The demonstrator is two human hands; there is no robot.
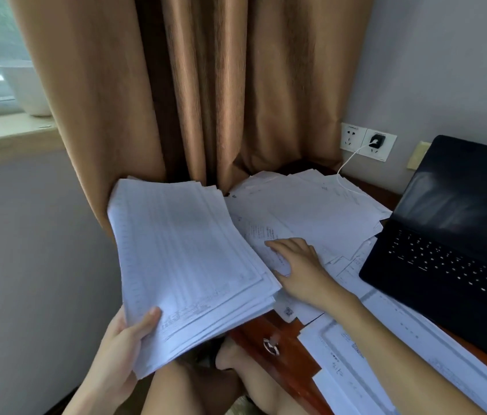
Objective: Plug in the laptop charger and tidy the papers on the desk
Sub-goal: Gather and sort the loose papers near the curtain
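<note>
Loose papers [311,211] cover the counter [251,333] left of the laptop [446,235]; a stack [188,265] sits in my left grip [122,348] at the counter's left edge; the charger [374,141] sits in the wall socket [386,152] behind.

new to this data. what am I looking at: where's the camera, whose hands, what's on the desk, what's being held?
There is no robot here. One wide-angle camera sits on a person's head and looks down at their own bare hands. The left hand grips a thick stack of papers, held up just left of the desk. The right hand lies with straight fingers on loose sheets scattered over the wooden top. An open black laptop stands at the right, its screen dark. A black charger plug sits in a wall socket, and its white cable runs down onto the sheets. A tan curtain hangs behind.
</note>
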